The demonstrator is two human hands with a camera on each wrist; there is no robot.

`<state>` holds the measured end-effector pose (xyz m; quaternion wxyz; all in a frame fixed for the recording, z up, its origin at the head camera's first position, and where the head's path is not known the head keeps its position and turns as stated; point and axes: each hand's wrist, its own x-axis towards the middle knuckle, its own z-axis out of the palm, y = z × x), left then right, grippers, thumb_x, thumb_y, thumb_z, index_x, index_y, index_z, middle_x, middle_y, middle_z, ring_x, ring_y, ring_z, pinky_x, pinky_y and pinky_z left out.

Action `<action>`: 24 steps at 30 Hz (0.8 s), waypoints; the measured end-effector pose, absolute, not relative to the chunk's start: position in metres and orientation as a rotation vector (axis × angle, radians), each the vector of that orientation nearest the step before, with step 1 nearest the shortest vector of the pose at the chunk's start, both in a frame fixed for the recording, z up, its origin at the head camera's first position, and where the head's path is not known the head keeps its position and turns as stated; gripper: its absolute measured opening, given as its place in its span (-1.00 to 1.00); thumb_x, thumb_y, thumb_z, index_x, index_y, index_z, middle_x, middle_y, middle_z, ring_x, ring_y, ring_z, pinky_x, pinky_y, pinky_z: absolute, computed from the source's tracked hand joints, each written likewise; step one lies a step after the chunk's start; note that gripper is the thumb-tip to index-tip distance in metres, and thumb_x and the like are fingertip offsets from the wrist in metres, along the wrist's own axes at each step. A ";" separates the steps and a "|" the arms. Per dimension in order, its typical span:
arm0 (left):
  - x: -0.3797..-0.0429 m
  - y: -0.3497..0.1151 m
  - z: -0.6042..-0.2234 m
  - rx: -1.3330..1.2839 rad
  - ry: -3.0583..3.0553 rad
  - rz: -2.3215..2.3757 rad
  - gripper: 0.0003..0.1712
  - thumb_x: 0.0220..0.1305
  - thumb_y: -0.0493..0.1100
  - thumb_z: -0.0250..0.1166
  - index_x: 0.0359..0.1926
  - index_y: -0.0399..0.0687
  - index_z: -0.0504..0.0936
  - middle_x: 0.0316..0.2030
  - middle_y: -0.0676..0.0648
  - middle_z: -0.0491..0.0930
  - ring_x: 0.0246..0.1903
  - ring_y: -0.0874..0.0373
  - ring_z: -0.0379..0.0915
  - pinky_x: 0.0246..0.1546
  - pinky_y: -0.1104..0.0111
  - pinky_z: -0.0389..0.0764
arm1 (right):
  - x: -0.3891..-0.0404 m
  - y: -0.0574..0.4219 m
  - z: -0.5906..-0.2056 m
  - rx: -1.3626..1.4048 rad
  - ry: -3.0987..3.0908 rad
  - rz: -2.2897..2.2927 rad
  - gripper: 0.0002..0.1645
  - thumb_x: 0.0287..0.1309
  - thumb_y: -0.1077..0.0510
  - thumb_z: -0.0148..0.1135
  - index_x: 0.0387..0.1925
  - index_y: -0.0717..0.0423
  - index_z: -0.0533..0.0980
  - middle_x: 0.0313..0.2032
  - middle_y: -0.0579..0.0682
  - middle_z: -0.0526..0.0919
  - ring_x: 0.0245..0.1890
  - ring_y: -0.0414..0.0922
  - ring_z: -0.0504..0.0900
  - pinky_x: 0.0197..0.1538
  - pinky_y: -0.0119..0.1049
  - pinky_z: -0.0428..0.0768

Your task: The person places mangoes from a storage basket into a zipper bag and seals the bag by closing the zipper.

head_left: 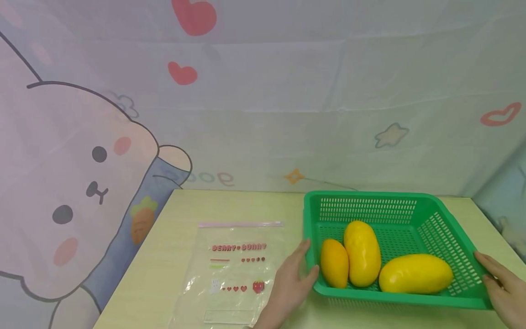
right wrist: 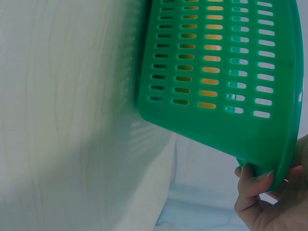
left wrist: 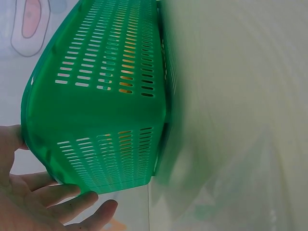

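Note:
A green plastic basket (head_left: 370, 297) with slotted walls stands at the right of the table. Inside it lie a small orange-yellow mango (head_left: 334, 263) and two larger, oblong yellow fruits, one lengthwise (head_left: 362, 254) beside the mango and one crosswise (head_left: 416, 274) nearer the right. My left hand (head_left: 289, 278) holds the basket's left side, with thumb and fingers at the rim and the outer wall, as the left wrist view shows. At the opposite side, my right hand (head_left: 505, 285) grips the rim; its fingers curl over the edge in the right wrist view.
Left of the basket, a clear zip bag (head_left: 234, 274) with a pink closure and printed hearts lies flat on the pale wooden table (head_left: 152, 274). Behind the table hangs a cloth (head_left: 263, 114) with cartoon prints. Part of the left forearm overlaps the bag's edge.

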<state>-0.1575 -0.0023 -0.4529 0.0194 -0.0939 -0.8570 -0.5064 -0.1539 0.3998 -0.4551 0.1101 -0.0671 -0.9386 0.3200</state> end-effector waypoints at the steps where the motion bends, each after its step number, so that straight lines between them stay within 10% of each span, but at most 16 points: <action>1: -0.158 -0.002 -0.453 -0.293 -2.664 -1.566 -0.29 0.32 -0.04 0.18 0.45 0.23 0.17 0.45 0.07 0.14 0.42 -0.01 0.15 0.37 0.01 0.26 | -0.154 0.400 -0.455 -0.195 -2.760 0.936 -0.41 0.39 0.34 -0.45 0.42 0.37 -0.03 0.43 0.44 -0.08 0.40 0.39 -0.09 -0.16 -0.98 -0.06; 7: -0.158 -0.003 -0.451 -0.302 -2.684 -1.546 -0.29 0.32 -0.03 0.18 0.45 0.23 0.17 0.45 0.09 0.14 0.42 -0.01 0.15 0.36 0.01 0.27 | -0.154 0.401 -0.456 -0.184 -2.742 0.928 -0.42 0.38 0.37 -0.41 0.40 0.39 0.01 0.42 0.45 -0.05 0.39 0.41 -0.05 -0.34 -0.88 0.05; 13: -0.156 -0.004 -0.450 -0.302 -2.698 -1.531 -0.28 0.31 0.00 0.19 0.45 0.23 0.18 0.45 0.08 0.15 0.40 -0.02 0.18 0.35 -0.02 0.28 | -0.154 0.400 -0.459 -0.208 -2.697 0.885 -0.42 0.36 0.39 -0.34 0.39 0.36 0.07 0.46 0.30 0.01 0.46 -0.14 -0.06 -0.37 -0.83 0.10; 16: -0.156 -0.004 -0.450 -0.303 -2.706 -1.521 -0.28 0.31 0.01 0.19 0.45 0.24 0.18 0.45 0.07 0.15 0.40 -0.02 0.18 0.35 -0.02 0.28 | -0.153 0.400 -0.458 -0.173 -2.678 0.888 -0.45 0.35 0.40 -0.32 0.36 0.41 0.12 0.48 -0.30 -0.11 0.36 -0.53 -0.12 -0.37 -0.85 0.12; 19: -0.156 -0.005 -0.450 -0.311 -2.711 -1.513 -0.28 0.31 0.02 0.19 0.45 0.23 0.17 0.45 0.04 0.16 0.40 -0.02 0.18 0.35 -0.03 0.27 | -0.153 0.401 -0.458 -0.153 -2.658 0.890 -0.46 0.35 0.40 -0.29 0.34 0.42 0.15 0.09 -0.89 -0.19 0.04 -0.89 -0.09 -0.40 -0.84 0.17; 24: -0.156 -0.005 -0.450 -0.319 -2.727 -1.510 -0.28 0.32 0.04 0.17 0.45 0.23 0.16 0.45 0.02 0.16 0.41 -0.02 0.16 0.36 -0.02 0.26 | -0.155 0.405 -0.458 -0.136 -2.672 0.883 -0.45 0.31 0.44 -0.24 0.33 0.44 0.14 -0.12 -0.96 -0.19 -0.28 -0.94 -0.06 -0.48 -0.70 0.29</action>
